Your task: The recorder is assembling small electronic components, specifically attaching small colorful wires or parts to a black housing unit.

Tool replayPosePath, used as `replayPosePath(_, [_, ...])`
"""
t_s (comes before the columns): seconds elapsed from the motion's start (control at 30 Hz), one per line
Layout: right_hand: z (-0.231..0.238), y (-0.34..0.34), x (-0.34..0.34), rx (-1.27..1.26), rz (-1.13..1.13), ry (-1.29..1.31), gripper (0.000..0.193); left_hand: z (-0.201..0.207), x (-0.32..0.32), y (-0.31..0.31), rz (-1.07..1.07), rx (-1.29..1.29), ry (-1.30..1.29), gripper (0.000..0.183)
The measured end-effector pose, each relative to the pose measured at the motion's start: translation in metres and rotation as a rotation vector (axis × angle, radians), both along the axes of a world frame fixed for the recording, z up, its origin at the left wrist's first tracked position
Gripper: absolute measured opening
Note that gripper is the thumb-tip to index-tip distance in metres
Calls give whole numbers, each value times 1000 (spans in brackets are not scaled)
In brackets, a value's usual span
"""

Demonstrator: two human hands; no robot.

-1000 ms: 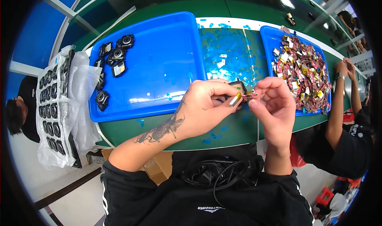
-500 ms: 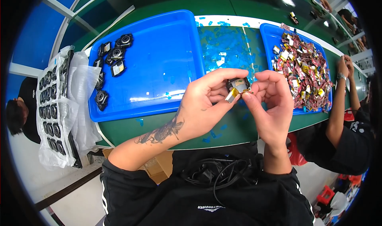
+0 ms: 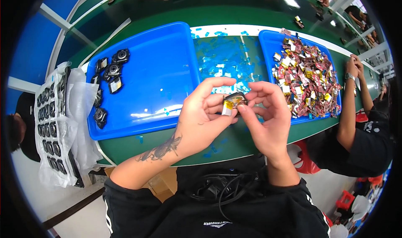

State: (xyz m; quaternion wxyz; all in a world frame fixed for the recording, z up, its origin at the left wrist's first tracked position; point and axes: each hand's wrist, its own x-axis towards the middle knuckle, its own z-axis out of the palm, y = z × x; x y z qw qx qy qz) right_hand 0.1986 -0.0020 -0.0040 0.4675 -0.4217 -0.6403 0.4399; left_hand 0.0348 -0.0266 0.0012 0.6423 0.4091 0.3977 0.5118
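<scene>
My left hand is closed on a small black smartwatch case, gripping it between thumb and fingers above the green table. The case's inside faces up. A silver battery with yellow tape sticks out over its near left edge, beside my left thumb. My right hand pinches the right side of the same case, its thumb at the near edge and its index finger raised and bent above. The fingertips partly hide the case's inner parts.
A blue tray at left holds several black watch cases. Another blue tray at right is heaped with small circuit boards and batteries. Blue film scraps litter the table between. Wrapped watch cases stand far left; a co-worker's arm is at right.
The whole view has shifted, so trays and table appear further left and slightly lower. The case has turned a little in my fingers, and my right thumb now presses on its near edge.
</scene>
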Motion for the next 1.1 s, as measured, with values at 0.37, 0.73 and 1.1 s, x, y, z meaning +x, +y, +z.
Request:
replayPosePath(0.37, [-3, 4, -6, 253, -96, -104, 20, -5, 0, -1, 28, 49, -10, 49])
replayPosePath(0.73, [3, 6, -3, -22, 63, 97, 9, -6, -2, 1, -3, 110, -12, 33])
replayPosePath(1.1, [5, 7, 3, -386, 184, 363, 9, -2, -3, 0, 9, 100, 4, 27])
